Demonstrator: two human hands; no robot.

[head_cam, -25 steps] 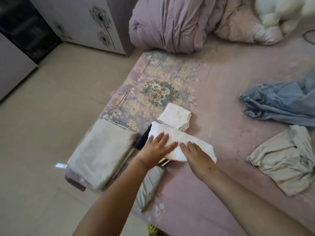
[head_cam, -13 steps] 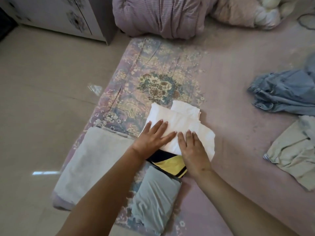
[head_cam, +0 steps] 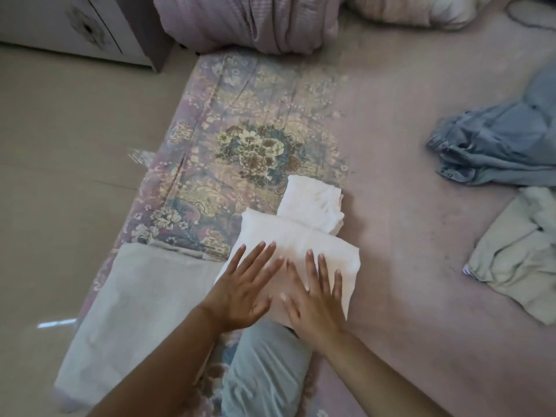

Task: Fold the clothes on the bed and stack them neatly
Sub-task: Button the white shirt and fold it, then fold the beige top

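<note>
A folded white garment (head_cam: pixel 304 236) lies near the bed's left edge. My left hand (head_cam: pixel 243 290) and my right hand (head_cam: pixel 316 299) both press flat on it with straight, spread fingers. Touching its far side lies a smaller folded white piece (head_cam: pixel 313 206). A folded pale grey cloth (head_cam: pixel 135 311) sits to the left at the bed's edge, and a folded light blue piece (head_cam: pixel 264 371) lies just below my hands. On the right, a crumpled blue-grey garment (head_cam: pixel 505 145) and a crumpled beige garment (head_cam: pixel 517 260) lie unfolded.
The bed (head_cam: pixel 406 326) carries a pink cover with a floral patterned panel (head_cam: pixel 255 145). A bunched mauve quilt (head_cam: pixel 249 22) sits at the head end. The beige floor (head_cam: pixel 60 176) lies to the left, with a white cabinet (head_cam: pixel 75 28) at the top left.
The white garment has slid toward me over the dark and yellow garment, hiding it. Both hands stay flat on it, fingers spread wider. The view has moved closer.
</note>
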